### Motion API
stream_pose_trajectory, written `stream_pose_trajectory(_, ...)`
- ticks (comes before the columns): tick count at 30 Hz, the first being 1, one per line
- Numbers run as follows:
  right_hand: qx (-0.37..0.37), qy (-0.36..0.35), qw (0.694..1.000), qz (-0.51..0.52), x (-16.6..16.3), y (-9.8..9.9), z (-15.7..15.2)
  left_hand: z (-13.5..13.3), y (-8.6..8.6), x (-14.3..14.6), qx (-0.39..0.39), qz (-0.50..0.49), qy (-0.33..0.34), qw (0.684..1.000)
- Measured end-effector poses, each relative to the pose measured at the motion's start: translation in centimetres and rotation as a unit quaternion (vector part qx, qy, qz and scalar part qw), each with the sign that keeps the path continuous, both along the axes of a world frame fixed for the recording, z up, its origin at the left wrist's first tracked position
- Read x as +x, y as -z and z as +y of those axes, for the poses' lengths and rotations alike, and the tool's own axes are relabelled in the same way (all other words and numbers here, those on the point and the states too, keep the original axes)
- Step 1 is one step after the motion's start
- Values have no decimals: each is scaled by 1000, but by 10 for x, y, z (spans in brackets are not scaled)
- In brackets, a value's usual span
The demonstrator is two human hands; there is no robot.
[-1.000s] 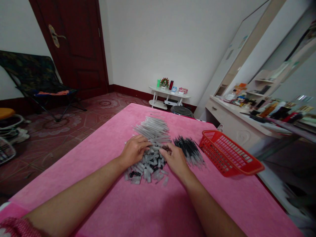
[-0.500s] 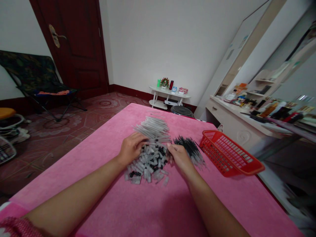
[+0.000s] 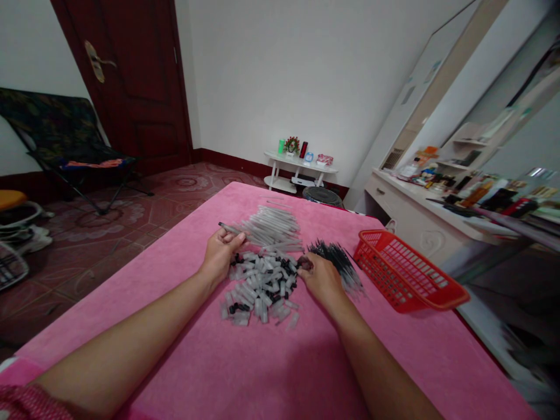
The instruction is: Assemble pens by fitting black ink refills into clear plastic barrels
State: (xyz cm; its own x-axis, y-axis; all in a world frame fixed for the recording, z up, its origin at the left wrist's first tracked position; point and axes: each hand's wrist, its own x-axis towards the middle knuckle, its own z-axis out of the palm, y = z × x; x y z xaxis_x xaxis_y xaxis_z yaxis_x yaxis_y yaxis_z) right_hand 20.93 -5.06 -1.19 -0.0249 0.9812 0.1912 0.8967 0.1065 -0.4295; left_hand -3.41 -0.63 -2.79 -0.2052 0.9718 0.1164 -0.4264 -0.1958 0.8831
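Note:
My left hand (image 3: 221,251) is closed around a clear pen barrel (image 3: 231,228) with a dark end, held at the left edge of a pile of clear pen barrels (image 3: 273,224). At the right side of a heap of clear and black pen caps (image 3: 258,286), my right hand (image 3: 321,274) has its fingers bent and pressed together. Whatever sits between those fingertips is dark and too small to make out. Just beyond the right hand lies a bundle of black-tipped pen refills (image 3: 336,262).
A red plastic basket (image 3: 405,271) stands at the table's right edge. The table wears a pink cloth (image 3: 196,350). Further right is a dresser (image 3: 420,210) crowded with bottles; a folding chair (image 3: 87,140) and a low white stand (image 3: 301,166) are further back.
My left hand has moved left, away from the cap heap, and a dark-ended pen barrel now shows in its fingers. The right hand has shifted slightly, its fingers more curled.

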Motion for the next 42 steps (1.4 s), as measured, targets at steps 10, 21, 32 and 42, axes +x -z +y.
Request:
stream_pose_trajectory(10,-31,-10,998,-49,0,-6,-4,-2,6,0,15,27,44,999)
stream_pose_trajectory(21,-33,30,996,-78,-1,2,-2,-9,-2,4,13,41,59,997)
stream_pose_trajectory(32,-50,2,988,147,9,-11,3,-11,-4,7,4,32,71,997)
stream_pose_trajectory(42,-78,-17,825,560,-27,-22,-11,-17,-3,18,-4,8,99,995)
